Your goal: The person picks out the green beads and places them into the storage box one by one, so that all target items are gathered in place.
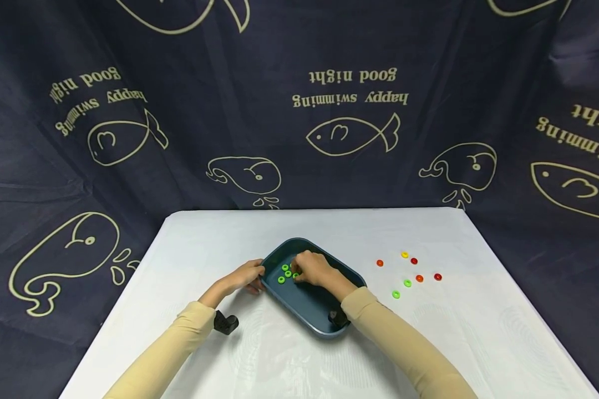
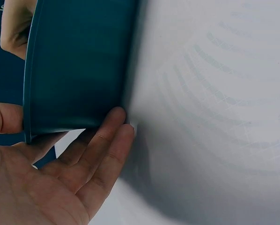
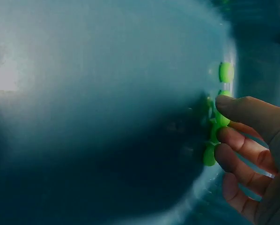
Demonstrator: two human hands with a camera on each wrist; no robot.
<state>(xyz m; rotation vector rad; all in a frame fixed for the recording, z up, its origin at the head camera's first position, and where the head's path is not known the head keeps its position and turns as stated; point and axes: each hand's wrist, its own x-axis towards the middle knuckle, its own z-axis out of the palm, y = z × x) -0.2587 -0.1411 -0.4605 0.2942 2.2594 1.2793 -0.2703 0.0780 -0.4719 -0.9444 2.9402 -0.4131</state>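
A dark teal tray [image 1: 306, 305] stands at an angle on the white table. At its left end my left hand [image 1: 247, 275] holds it, the thumb by the rim and the fingers against the outer wall [image 2: 79, 70] in the left wrist view. My right hand [image 1: 313, 269] reaches inside, fingers curled low near the tray's far left end. Between thumb and fingertips it pinches a small green ring [image 3: 223, 108]. Other green rings [image 1: 281, 280] lie close beside it on the tray's floor, one apart at the upper side [image 3: 226, 72] in the right wrist view.
Right of the tray lie scattered small rings: red [image 1: 437, 276], orange [image 1: 380, 263], yellow [image 1: 405, 255] and two green rings [image 1: 396, 295]. A dark curtain [image 1: 299, 183] with fish drawings hangs behind the table [image 1: 219, 233]. Black wrist devices [image 1: 226, 322] sit under both forearms.
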